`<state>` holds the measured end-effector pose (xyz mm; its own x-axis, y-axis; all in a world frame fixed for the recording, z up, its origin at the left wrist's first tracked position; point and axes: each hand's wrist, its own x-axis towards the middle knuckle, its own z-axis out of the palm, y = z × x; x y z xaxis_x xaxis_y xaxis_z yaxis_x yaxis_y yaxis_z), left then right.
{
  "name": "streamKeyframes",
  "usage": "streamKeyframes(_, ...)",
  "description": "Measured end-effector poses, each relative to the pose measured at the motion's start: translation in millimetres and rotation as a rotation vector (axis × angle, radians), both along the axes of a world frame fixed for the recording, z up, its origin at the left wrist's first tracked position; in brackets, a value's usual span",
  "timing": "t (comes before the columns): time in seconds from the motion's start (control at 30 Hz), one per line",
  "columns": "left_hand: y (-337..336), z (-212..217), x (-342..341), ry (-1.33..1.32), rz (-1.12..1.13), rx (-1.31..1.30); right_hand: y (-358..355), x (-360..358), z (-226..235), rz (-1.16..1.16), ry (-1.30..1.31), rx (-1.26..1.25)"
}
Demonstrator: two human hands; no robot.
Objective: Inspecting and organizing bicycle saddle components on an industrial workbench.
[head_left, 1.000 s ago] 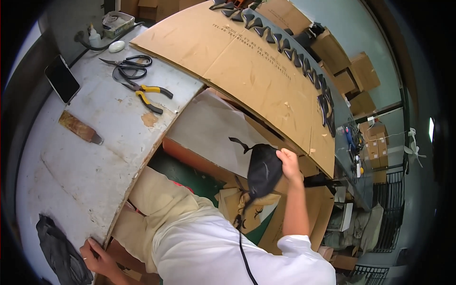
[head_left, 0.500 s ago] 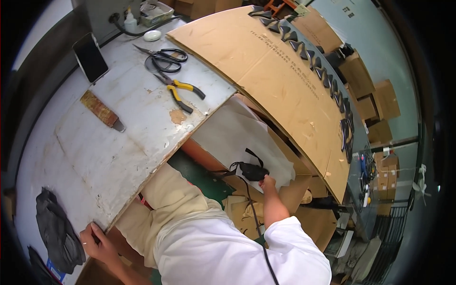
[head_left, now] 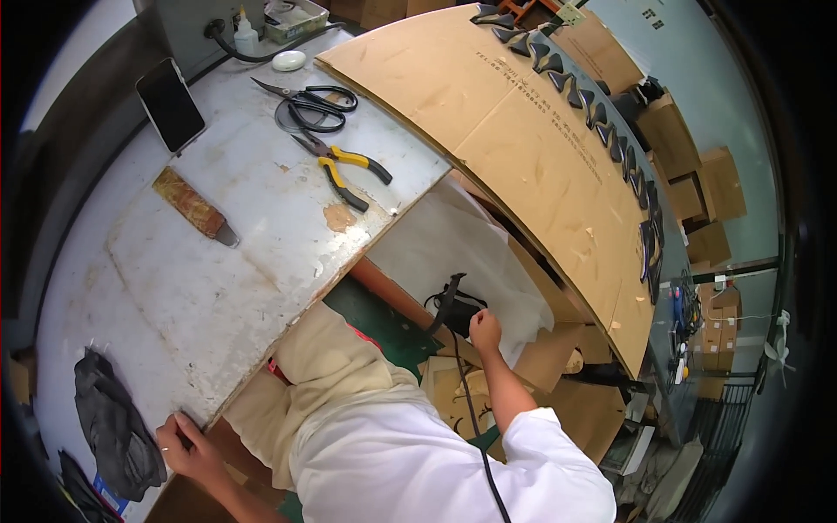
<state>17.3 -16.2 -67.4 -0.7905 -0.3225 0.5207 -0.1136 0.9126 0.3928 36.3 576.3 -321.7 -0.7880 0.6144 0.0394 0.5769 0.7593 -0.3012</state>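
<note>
My right hand (head_left: pixel 485 331) reaches down below the worktable and is closed on the rear of a black corded tool (head_left: pixel 455 307). The tool rests on a white sheet (head_left: pixel 436 244) on a lower level, and its black cord (head_left: pixel 471 418) runs back past my forearm. My left hand (head_left: pixel 185 444) grips the near edge of the worn white worktable (head_left: pixel 227 288) at the lower left, fingers over the top. A dark crumpled cloth (head_left: pixel 113 427) lies just left of that hand.
Yellow-handled pliers (head_left: pixel 349 170), black scissors (head_left: pixel 305 98), a phone (head_left: pixel 170 105) and a brown block (head_left: pixel 193 205) lie on the table. A large cardboard sheet (head_left: pixel 523 148) carries a row of black pieces (head_left: pixel 610 131). Cardboard boxes (head_left: pixel 697 183) stand at right.
My right hand has brought the black tool down from chest height to the white sheet under the table. My view has tilted, and the left hand stays on the table edge.
</note>
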Motion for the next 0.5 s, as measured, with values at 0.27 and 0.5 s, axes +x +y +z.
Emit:
streamKeyframes(0.27, 3, 10, -13, 0.011, 0.121, -0.047, -131, -14, 127, 0.687, 0.014, -0.484)
streamKeyframes(0.5, -8, 15, -20, 0.079, -0.053, -0.098, -289, -127, 232, 0.707, 1.033, -1.050)
